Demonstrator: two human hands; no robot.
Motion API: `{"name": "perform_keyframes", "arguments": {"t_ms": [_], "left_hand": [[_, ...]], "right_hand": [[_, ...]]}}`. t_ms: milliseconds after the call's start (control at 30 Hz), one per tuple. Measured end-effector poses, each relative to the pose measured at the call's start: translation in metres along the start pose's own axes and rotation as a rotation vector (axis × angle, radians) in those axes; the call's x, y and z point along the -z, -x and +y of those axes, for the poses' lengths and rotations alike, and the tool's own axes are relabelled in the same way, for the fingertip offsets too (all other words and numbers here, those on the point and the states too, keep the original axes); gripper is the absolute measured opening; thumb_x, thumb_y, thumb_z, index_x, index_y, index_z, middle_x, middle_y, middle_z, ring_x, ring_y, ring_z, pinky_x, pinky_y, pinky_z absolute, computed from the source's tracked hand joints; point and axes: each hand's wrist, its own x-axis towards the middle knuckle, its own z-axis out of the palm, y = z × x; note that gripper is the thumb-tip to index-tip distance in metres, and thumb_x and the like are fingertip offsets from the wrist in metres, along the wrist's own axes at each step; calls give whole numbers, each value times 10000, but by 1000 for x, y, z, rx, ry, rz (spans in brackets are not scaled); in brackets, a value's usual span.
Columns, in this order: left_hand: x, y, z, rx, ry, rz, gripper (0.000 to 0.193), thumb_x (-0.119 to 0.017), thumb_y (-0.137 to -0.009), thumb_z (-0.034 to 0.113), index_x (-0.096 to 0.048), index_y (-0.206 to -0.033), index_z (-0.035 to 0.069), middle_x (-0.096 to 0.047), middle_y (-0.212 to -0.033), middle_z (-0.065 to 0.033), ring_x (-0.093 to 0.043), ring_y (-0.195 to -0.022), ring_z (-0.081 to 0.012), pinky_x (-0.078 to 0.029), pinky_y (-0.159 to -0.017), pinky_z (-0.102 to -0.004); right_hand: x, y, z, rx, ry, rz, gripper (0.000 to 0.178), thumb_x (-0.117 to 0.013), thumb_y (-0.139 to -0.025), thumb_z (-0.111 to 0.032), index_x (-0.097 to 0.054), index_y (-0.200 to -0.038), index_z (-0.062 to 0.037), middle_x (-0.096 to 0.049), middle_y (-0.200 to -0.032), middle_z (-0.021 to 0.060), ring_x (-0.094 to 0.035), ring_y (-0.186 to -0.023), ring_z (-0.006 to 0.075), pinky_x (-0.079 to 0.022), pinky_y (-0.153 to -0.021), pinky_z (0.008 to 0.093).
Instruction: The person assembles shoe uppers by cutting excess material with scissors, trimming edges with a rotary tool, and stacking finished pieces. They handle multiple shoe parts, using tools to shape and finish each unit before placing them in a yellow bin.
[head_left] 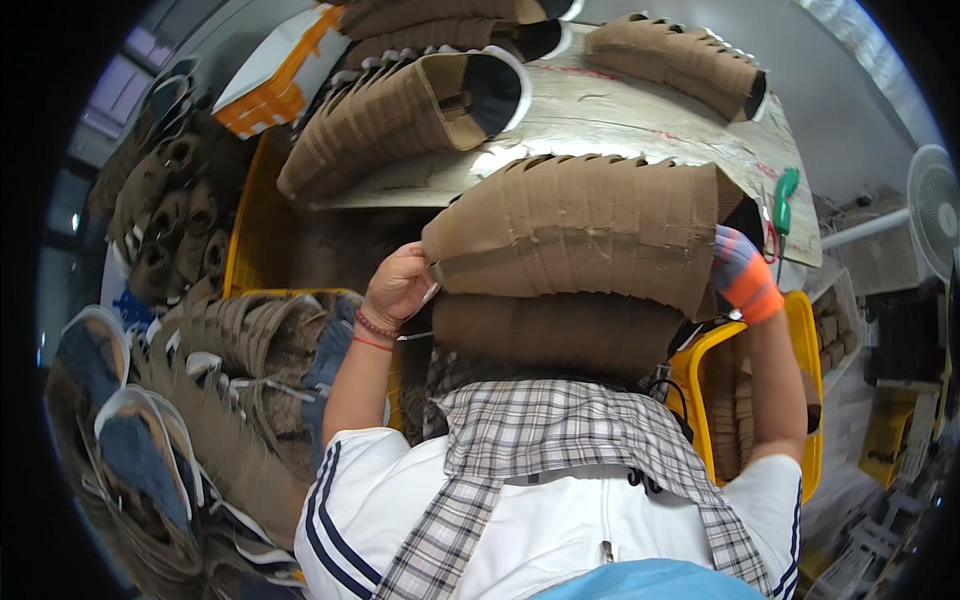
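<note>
A long stack of nested brown fabric shoe uppers (580, 235) is held up in front of me, lying sideways. My left hand (400, 283) is bare, its thumb and fingers closed on the narrow left end. At the wide, dark-lined right end is my right hand (745, 275), in a grey and orange glove; its fingertips go inside the opening and are partly hidden. Below the stack, another brown stack (555, 330) lies across my lap, above the checked apron (570, 420).
More upper stacks (400, 120) lie on the worn table (560, 90), with a green-handled tool (785, 200) at its right edge. A yellow crate (805, 350) with brown pieces stands right. Piles of uppers (210, 400) fill the left. A white fan (932, 215) is at far right.
</note>
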Motion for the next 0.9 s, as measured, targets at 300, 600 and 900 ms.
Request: {"name": "perform_keyframes", "arguments": {"t_ms": [300,600,900], "left_hand": [[-30,-104,-6,-16,-882,-404,555,-447,-966,240,-219,-1453,102,-323,-1467,-45,-335,-1328,-193,-294,-1090,-347],[-29,-123,-10,307,-505,-362,568,-457,-960,264,-223,-1454,109,-311,-1473,-41,-321,-1334,-187,-288,-1091,-339],[-34,-117,-13,426,-164,-270,581,-468,-955,288,-226,-1454,116,-298,-1479,-38,-307,-1341,-182,-283,-1092,-331]], "right_hand": [[-50,-28,13,-733,-1414,-3,393,-465,-912,-143,-453,-1299,-75,-493,-1290,67,-490,-1154,178,-404,-970,308],[-56,-35,4,-926,-2130,12,467,-296,-1007,-297,-281,-1440,-120,-328,-1465,44,-386,-1295,165,-359,-1040,308],[-66,-21,15,-641,-1924,68,431,-322,-1001,-239,-352,-1405,-93,-397,-1423,56,-437,-1250,182,-375,-1025,330]]}}
